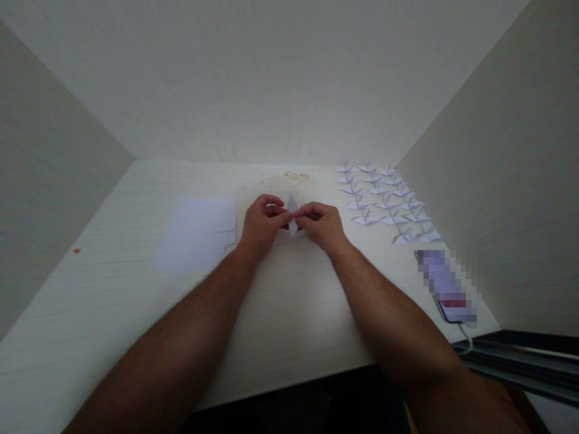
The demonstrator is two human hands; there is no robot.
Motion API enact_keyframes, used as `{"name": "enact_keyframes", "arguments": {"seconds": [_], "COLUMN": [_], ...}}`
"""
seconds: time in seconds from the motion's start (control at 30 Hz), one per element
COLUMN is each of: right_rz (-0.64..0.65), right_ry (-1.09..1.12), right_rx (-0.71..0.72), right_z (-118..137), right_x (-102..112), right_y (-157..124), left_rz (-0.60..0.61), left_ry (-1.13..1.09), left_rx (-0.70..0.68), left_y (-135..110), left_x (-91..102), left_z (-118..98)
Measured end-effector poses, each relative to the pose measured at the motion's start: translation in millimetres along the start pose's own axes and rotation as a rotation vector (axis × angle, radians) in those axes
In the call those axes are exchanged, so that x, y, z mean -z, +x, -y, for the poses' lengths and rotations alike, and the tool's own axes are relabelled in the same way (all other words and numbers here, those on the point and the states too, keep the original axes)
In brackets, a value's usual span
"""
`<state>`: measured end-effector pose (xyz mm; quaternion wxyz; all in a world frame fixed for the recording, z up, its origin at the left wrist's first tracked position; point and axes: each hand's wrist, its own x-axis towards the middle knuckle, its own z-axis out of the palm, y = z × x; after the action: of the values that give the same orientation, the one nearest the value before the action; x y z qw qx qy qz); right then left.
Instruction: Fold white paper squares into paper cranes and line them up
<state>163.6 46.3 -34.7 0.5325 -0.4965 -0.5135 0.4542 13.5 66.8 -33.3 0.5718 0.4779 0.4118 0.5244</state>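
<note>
Between my two hands a small folded piece of white paper stands upright, narrow and pointed at both ends. My left hand pinches its left side between thumb and fingers. From the right, my right hand pinches the same paper near its middle. The fingertips of both hands almost meet and hide part of the folds. To the left of my left hand lies a stack of white paper sheets. Rows of several folded paper cranes stand on the table to the right of my right hand.
A phone, its screen blurred out, lies near the table's right edge with a white cable. A small red spot is at the far left. Pale brown marks show near the back wall. Walls enclose the table on three sides.
</note>
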Motion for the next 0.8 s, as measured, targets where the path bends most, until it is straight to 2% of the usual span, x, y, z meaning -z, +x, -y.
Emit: {"name": "enact_keyframes", "arguments": {"seconds": [0.13, 0.33, 0.57, 0.7, 0.8], "right_rz": [-0.038, -0.133, -0.203, -0.222, -0.204], "right_ry": [-0.061, -0.294, -0.458, -0.382, -0.244], "right_rx": [0.028, 0.312, 0.137, 0.128, 0.087], "right_z": [0.5, 3.6, 6.3, 7.0, 4.1], "right_x": [-1.1, -3.1, -4.0, -4.3, -4.5], "right_y": [-1.0, -5.0, -6.9, -5.8, -2.5], "left_rz": [-0.014, -0.066, -0.047, -0.008, -0.018], "left_ry": [0.028, 0.019, 0.08, 0.139, 0.18], "left_rx": [-0.003, -0.078, -0.116, -0.152, -0.175], "left_y": [-0.9, 1.0, -3.4, -3.3, -2.8], "left_x": [-1.2, -1.7, -4.2, -3.5, -3.0], "left_z": [-2.6, 0.3, -3.5, -1.5, -0.4]}}
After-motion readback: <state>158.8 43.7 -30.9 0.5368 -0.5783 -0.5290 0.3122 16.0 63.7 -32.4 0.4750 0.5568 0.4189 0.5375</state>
